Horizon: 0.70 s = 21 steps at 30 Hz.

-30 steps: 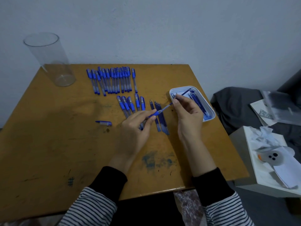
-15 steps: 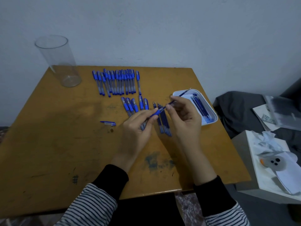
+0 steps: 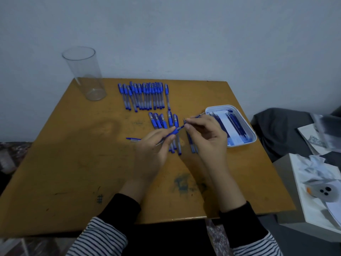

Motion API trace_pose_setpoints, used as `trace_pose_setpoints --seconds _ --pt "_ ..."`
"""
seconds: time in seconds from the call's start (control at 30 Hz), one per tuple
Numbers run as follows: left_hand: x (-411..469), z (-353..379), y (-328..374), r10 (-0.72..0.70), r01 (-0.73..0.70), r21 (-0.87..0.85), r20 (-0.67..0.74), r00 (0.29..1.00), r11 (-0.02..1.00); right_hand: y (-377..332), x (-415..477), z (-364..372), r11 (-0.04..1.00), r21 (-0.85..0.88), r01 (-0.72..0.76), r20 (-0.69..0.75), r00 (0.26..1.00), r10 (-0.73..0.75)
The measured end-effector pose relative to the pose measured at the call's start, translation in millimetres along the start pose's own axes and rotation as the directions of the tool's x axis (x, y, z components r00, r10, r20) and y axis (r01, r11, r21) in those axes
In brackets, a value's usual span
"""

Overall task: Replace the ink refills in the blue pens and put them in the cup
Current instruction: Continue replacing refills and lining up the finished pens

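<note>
Hands meet above the middle of the surface (image 3: pixel 73 163), right of centre. The left hand (image 3: pixel 153 145) curls round a pen (image 3: pixel 174 132) at its blue grip, with the barrel slanting up toward the right. The right hand (image 3: pixel 208 133) pinches a thin refill (image 3: pixel 200 115) between thumb and forefinger, in line with the pen's front end. Whether the refill has entered the barrel cannot be told.

Just beyond the fingers lies a cluster of pens (image 3: pixel 162 121), and more blue sticks (image 3: pixel 191 146) show beneath the right hand. A loose cap (image 3: pixel 133 139) rests just left of the left hand.

A white tray (image 3: pixel 252 133) of spare refills (image 3: pixel 234 124) sits beside the right hand, close to the right edge. A long row of pens (image 3: pixel 144 95) lies side by side near the far edge. The clear cup (image 3: pixel 84 74) stands upright at the far-left corner, well apart from both hands.

Scuffed wood runs from the left hand to the left edge, and an ink-stained strip separates the wrists from the near edge. A box (image 3: pixel 287 182) stands off the right edge.
</note>
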<state>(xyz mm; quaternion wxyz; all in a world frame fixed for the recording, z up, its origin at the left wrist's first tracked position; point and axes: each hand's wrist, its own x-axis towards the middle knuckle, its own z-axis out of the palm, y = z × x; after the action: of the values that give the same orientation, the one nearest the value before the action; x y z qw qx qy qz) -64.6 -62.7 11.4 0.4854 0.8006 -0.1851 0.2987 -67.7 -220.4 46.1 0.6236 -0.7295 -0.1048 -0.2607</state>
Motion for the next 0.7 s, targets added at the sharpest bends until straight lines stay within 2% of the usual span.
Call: trace_pose_setpoints --seconds 0.17,0.5,0.7 --pt "-3 -12 -8 -0.086 0.085 -0.028 -0.027 0.996 0.996 -4 -5 8 0.995 0.069 -0.075 0.037 0.997 0.072" --pt "-8 -37 -20 0.063 -0.064 -0.006 -0.019 0.998 0.998 -3 -12 29 0.973 0.129 -0.19 0.193 0.968 0.163" --pt "-14 -49 -30 0.035 -0.035 0.013 -0.025 0.999 0.999 -2 -16 40 0.949 0.118 -0.292 0.27 0.929 0.253"
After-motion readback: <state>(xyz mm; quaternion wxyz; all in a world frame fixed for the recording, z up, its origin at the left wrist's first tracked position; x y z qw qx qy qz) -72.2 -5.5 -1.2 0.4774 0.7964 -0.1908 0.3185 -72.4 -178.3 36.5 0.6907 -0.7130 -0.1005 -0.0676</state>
